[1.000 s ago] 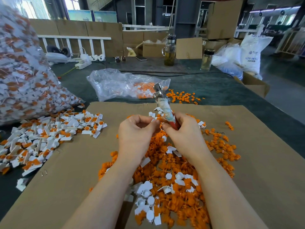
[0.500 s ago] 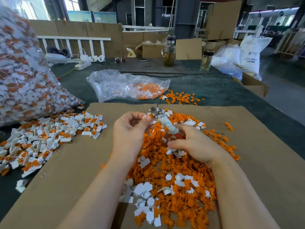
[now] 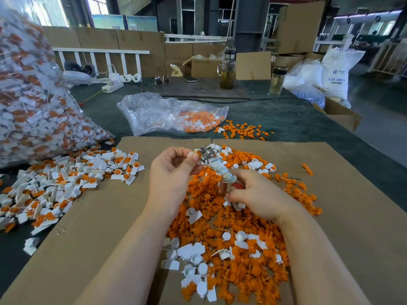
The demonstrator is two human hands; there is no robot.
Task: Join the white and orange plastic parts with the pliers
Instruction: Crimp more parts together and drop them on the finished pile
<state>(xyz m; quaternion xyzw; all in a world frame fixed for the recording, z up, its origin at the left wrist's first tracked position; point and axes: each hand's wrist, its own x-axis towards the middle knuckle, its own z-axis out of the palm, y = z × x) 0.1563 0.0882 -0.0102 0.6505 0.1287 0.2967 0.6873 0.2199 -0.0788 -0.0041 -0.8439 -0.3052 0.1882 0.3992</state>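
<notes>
My right hand grips the pliers by their cloth-wrapped handles, the metal jaws tilted up and to the left. My left hand pinches a small white and orange part right at the jaws. Both hands hover over a heap of loose orange parts mixed with white parts on a cardboard sheet. Whether the jaws are closed on the part is unclear.
A pile of joined white-and-orange pieces lies at the left. A big clear bag full of them stands behind it. A flatter plastic bag and scattered orange parts lie beyond the cardboard. Two glass bottles stand at the back.
The pliers tipped from upright to leaning left and came lower. My right hand dropped toward the heap while my left hand moved up to the jaws.
</notes>
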